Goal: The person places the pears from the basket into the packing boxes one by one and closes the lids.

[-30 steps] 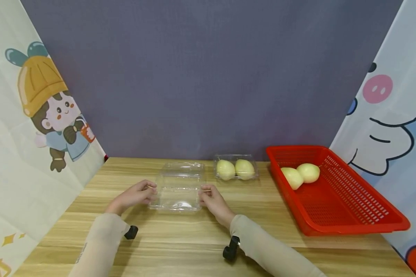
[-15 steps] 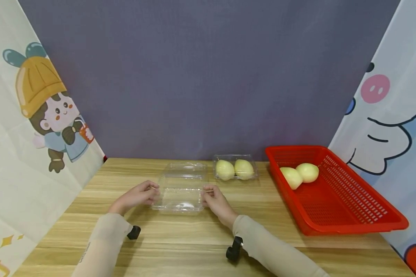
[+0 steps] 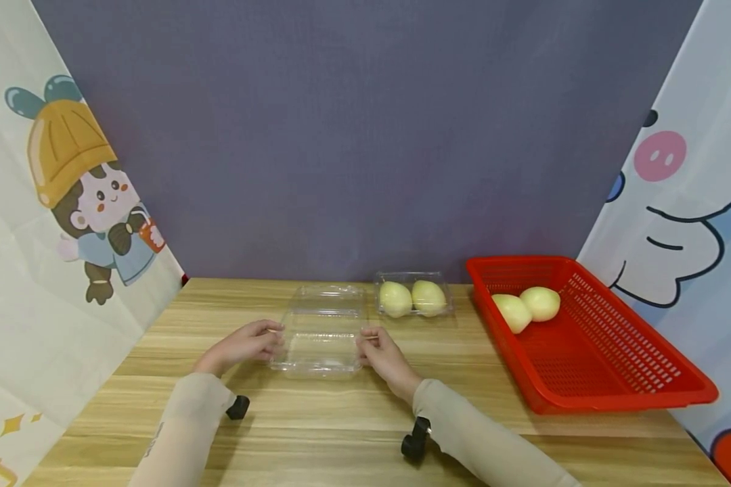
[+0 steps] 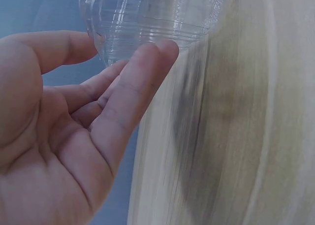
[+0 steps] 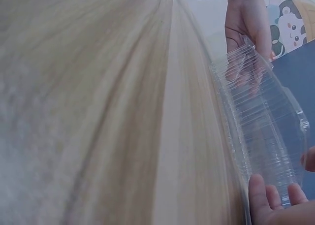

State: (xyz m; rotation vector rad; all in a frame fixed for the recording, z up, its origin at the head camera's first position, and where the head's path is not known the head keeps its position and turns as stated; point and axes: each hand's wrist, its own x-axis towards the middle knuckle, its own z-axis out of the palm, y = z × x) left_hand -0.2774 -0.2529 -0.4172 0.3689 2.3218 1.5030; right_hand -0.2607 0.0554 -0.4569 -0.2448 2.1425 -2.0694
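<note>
Between the sleeves [image 3: 183, 419], the near table [image 3: 319, 433] leaves room to pass; farther, the open box [image 3: 317, 368] blocks; right, the basket [image 3: 621, 405].

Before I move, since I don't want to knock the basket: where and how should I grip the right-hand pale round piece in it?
Probably round its upper sides, coming from above: the right-hand piece is rounded with no visible handle, the red basket is open on top, and the other piece crowds its left side.
</note>
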